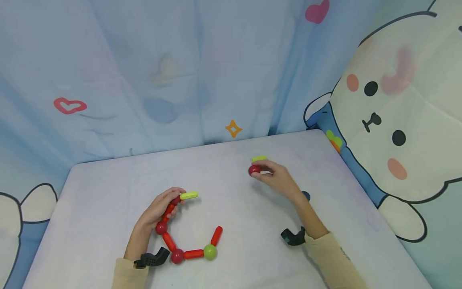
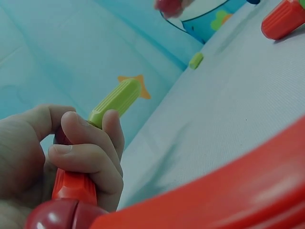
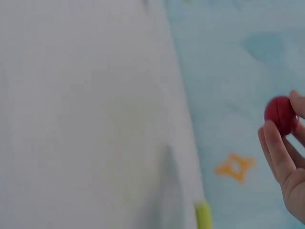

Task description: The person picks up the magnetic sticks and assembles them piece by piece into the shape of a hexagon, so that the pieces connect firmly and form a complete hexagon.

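My left hand [image 1: 160, 208] grips the upper end of a chain of red rods and balls, fingers curled round a dark red ball [image 1: 176, 200] and the red rod [image 1: 168, 211] below it. A yellow-green rod [image 2: 116, 101] sticks out from that ball. The chain runs on through more red balls and rods to a green ball [image 1: 210, 252] with an upright-pointing red rod [image 1: 216, 236]. To the right, my right hand [image 1: 276, 176] pinches a single red ball [image 3: 281, 115] between thumb and fingers, above the table.
A loose yellow-green rod [image 1: 259, 158] lies on the white table [image 1: 231, 176] just beyond the right hand. Partly hidden behind the right forearm is a dark blue ball [image 1: 306, 195]. A blue printed curtain [image 1: 173, 80] hangs along the table's back edge.
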A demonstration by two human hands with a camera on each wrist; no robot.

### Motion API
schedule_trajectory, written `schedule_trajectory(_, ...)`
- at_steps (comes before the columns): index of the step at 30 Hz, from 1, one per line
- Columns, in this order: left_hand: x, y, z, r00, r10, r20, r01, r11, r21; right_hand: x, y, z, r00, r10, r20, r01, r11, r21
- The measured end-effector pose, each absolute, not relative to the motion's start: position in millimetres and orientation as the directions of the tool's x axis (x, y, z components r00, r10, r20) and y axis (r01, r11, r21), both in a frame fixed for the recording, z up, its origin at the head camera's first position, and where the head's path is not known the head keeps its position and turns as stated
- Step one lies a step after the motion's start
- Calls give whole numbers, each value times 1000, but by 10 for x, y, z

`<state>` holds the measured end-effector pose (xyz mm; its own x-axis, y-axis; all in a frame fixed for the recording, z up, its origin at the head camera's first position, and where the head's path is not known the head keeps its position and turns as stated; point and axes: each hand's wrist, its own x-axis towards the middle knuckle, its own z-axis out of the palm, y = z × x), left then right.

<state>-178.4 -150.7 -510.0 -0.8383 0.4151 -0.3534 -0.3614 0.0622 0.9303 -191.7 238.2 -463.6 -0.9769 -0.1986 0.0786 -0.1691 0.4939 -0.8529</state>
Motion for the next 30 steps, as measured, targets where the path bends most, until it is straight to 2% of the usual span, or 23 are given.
schedule_trajectory(6,-1787,-1481,-5076,-841,398,-366,-367,77,927,-1859,1557,-4863,-943,-333,0,-155,439,-885)
schedule_trajectory(11,-1793,-1459,-5083,-839,397,-373,-368,90,925,-1826,1186,-4964,-917,-398,-30,-148,409,-901)
schedule_trajectory(17,-1787,-1470,-5100,-838,397,-375,-375,82,924,-1839,1040,-5025,-907,-421,0,-182,391,-902)
schedule_trajectory(30,-1776,-1453,-5079,-842,384,-378,-369,100,924,-1841,1086,-5031,-893,-445,-75,-121,395,-911)
